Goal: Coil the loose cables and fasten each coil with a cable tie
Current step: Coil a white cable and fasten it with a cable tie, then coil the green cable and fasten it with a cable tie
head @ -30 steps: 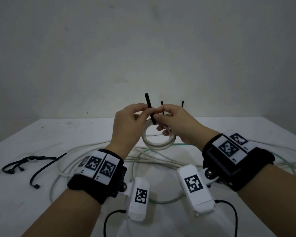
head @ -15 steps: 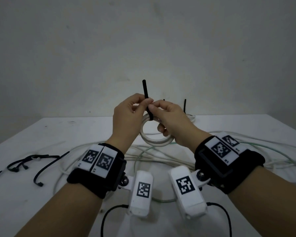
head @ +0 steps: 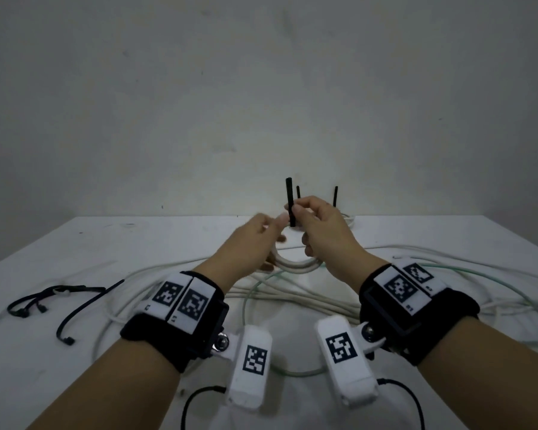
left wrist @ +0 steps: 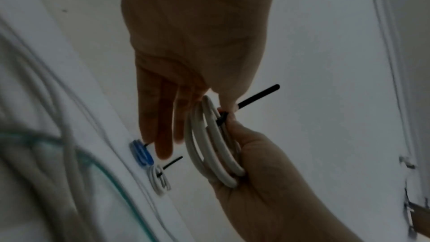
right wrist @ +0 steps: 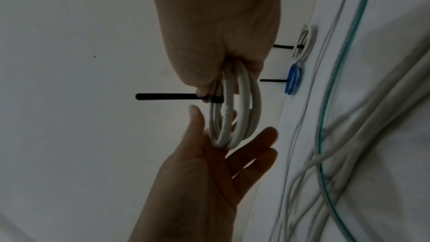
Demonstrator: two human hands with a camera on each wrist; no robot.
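Note:
A small white cable coil (head: 295, 265) hangs in the air over the table. A black cable tie (head: 290, 206) is looped round its top, with the tail pointing straight up. My right hand (head: 319, 226) grips the coil (right wrist: 235, 117) at the tie's head, thumb and fingers curled round the strands. My left hand (head: 269, 232) is just left of the coil with its fingers straight (left wrist: 166, 135), holding nothing; its palm faces the ring. The tie's tail (left wrist: 258, 97) sticks out free past my right thumb.
Two tied coils, one blue (right wrist: 292, 78) and one white (right wrist: 303, 43), lie at the table's far edge with their tie tails up. Loose white cables (head: 292, 297) and a green one (head: 466, 271) sprawl across the middle and right. Spare black ties (head: 75, 308) lie at the left.
My left hand has let go of the tie's tail and opened, dropping a little to the left. The right hand keeps hold of the coil.

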